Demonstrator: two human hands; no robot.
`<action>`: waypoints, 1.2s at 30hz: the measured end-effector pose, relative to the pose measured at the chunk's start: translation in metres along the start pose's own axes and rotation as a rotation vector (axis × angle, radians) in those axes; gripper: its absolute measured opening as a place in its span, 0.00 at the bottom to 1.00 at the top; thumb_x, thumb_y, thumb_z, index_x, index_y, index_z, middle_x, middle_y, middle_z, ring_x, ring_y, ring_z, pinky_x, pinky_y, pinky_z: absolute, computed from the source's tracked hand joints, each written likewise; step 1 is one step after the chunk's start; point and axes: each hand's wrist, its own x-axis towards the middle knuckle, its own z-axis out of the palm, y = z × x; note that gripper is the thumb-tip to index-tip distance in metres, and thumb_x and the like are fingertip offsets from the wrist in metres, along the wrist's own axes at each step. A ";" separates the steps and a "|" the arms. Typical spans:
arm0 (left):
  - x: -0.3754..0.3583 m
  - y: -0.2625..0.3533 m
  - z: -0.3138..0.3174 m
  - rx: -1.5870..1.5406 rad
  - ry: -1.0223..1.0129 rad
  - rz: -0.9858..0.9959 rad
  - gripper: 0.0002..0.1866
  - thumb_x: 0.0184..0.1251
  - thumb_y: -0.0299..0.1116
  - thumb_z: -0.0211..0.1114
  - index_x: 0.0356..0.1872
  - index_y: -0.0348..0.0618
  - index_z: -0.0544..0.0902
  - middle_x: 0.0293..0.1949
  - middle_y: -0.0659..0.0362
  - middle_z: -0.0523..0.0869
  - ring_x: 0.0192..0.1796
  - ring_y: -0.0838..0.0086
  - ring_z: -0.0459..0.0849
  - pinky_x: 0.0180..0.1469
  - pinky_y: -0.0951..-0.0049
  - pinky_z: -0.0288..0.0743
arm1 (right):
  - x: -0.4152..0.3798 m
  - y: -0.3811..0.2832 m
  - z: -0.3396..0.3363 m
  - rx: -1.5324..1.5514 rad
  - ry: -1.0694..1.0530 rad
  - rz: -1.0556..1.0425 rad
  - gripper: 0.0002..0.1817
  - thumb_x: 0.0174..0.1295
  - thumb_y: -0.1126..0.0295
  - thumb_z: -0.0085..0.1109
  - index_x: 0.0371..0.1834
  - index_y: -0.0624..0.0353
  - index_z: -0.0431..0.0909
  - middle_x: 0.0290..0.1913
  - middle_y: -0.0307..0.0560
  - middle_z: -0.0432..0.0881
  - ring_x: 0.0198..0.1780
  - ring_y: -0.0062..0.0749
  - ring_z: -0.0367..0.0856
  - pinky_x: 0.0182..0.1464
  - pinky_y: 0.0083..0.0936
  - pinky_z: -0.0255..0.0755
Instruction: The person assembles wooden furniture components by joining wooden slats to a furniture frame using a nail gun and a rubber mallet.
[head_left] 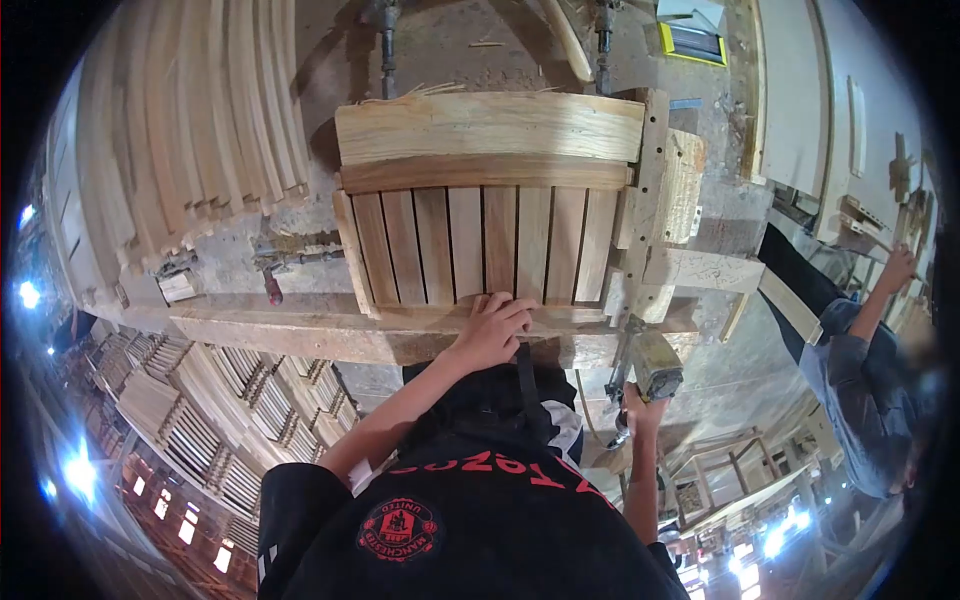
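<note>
In front of me lies a slatted wooden panel (pixel 500 245), its several upright slats set in a frame. My left hand (pixel 490 328) rests on the near rail of it, fingers loosely bent over the slat ends and holding nothing loose. Low at the right, my right hand (pixel 643 408) is closed around a wooden mallet (pixel 657 365), whose blocky head stands beside the panel's near right corner. The grip is partly hidden under the head. Across the panel's far side sits a thick pale board (pixel 490 130).
Metal bar clamps (pixel 388 50) reach in from the far side; another clamp (pixel 290 255) lies left. A drilled wooden strip (pixel 650 190) borders the panel. Long curved wood pieces (pixel 200 110) are stacked far left. At right, a co-worker (pixel 865 390) stands by another bench.
</note>
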 end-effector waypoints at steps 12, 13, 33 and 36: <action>-0.005 0.000 0.000 -0.126 0.018 -0.034 0.10 0.49 0.32 0.67 0.28 0.45 0.74 0.60 0.61 0.75 0.63 0.57 0.67 0.63 0.50 0.59 | -0.015 -0.048 0.001 0.187 -0.019 0.292 0.09 0.54 0.73 0.68 0.32 0.60 0.75 0.23 0.37 0.76 0.19 0.21 0.73 0.20 0.22 0.68; -0.003 0.002 0.003 -0.112 0.030 -0.017 0.10 0.49 0.32 0.67 0.28 0.46 0.73 0.60 0.61 0.75 0.63 0.56 0.67 0.63 0.50 0.59 | -0.013 -0.055 0.004 0.181 -0.019 0.253 0.08 0.56 0.74 0.66 0.30 0.59 0.75 0.21 0.37 0.75 0.18 0.21 0.73 0.18 0.20 0.67; -0.015 -0.002 0.024 0.278 0.124 -0.025 0.12 0.52 0.37 0.63 0.36 0.44 0.81 0.55 0.57 0.78 0.58 0.59 0.74 0.55 0.52 0.69 | -0.013 -0.066 0.026 0.052 0.066 -0.088 0.08 0.53 0.73 0.62 0.23 0.67 0.76 0.15 0.42 0.75 0.13 0.24 0.72 0.15 0.25 0.66; -0.039 -0.012 0.014 0.344 0.279 -0.125 0.11 0.53 0.37 0.63 0.35 0.44 0.81 0.47 0.56 0.83 0.52 0.58 0.80 0.49 0.54 0.74 | -0.015 -0.065 0.030 0.110 0.076 -0.097 0.08 0.53 0.73 0.63 0.24 0.67 0.75 0.15 0.43 0.75 0.12 0.25 0.72 0.15 0.25 0.66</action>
